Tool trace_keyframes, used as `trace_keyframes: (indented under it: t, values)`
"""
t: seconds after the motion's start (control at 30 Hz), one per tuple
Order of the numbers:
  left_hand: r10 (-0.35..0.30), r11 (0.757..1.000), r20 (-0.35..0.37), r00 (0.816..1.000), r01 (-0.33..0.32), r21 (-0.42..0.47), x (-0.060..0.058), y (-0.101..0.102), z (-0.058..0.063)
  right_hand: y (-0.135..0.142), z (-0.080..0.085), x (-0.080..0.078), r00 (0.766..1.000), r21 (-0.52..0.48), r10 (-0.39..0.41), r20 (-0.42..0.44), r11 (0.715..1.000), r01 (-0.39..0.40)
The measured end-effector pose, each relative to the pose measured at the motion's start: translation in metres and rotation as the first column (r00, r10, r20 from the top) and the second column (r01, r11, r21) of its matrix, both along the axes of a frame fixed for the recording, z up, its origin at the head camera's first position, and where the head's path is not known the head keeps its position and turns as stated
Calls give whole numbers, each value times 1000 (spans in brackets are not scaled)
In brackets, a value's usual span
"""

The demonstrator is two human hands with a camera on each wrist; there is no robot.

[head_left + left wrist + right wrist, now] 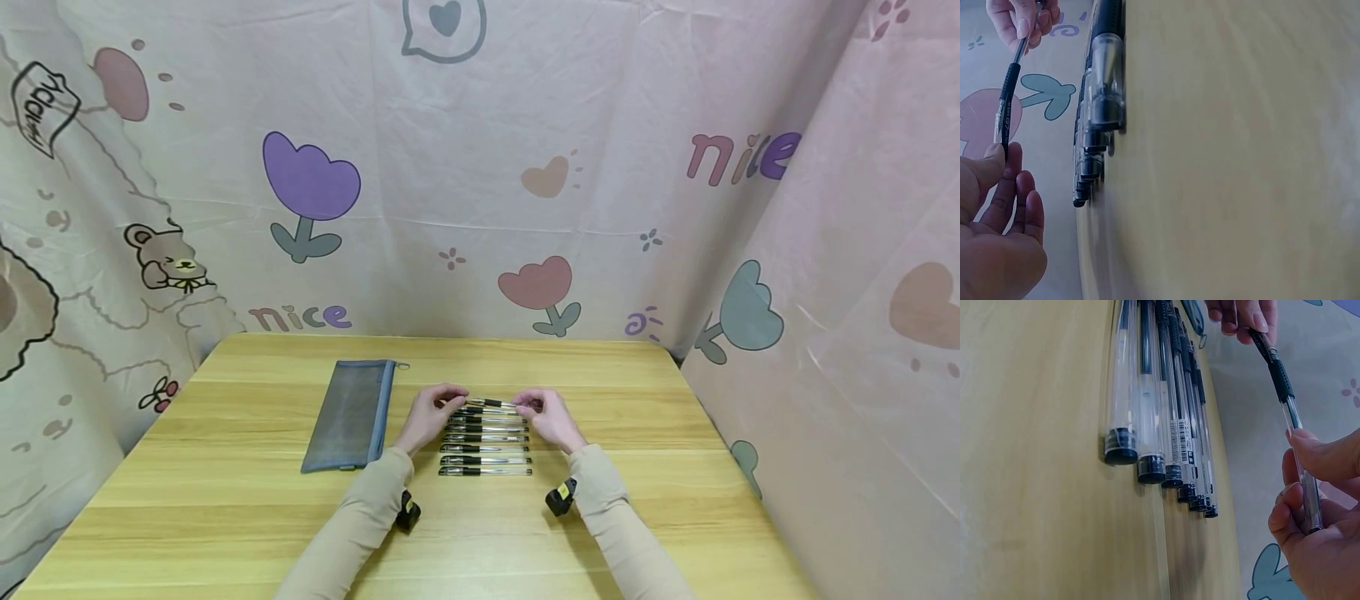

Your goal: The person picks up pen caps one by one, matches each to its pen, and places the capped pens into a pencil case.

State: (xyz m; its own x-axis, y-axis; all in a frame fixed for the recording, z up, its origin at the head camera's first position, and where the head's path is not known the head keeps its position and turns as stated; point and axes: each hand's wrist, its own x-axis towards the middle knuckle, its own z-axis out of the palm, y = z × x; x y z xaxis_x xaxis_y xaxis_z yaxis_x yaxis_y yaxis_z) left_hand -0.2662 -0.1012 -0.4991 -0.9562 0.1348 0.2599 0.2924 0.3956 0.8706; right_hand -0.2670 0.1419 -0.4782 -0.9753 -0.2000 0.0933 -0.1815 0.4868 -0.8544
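A clear-barrelled gel pen point(492, 403) with a black rubber grip is held level between both hands, above the far end of a row of similar pens point(486, 449). My left hand point(431, 414) pinches its capped end between thumb and forefinger, the other fingers loosely bent. The right hand point(549, 417) grips the rear of the barrel, thumb on top and fingers curled beneath, as the pen point(1282, 384) shows in the right wrist view. Several pens lie side by side on the table, caps to the left, black end plugs point(1121, 455) to the right.
A grey mesh zip pouch point(347, 417) with blue edging lies flat left of the pens, its zipper pull at the far right corner. The wooden table point(480, 542) ends at a printed curtain point(450, 200) behind, with more curtain at both sides.
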Motion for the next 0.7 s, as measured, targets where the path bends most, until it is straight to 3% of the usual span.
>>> trace_keyframes:
  t: [0.47,0.7]
  values:
    - [9,999,3,1000,-9,35,1,5,0,-4,2,1,1000,30,-1,-12,1000,1]
    - [47,997,-21,999,-45,68,1,7,-2,-7,1,1,1000,45,-9,-22,999,10]
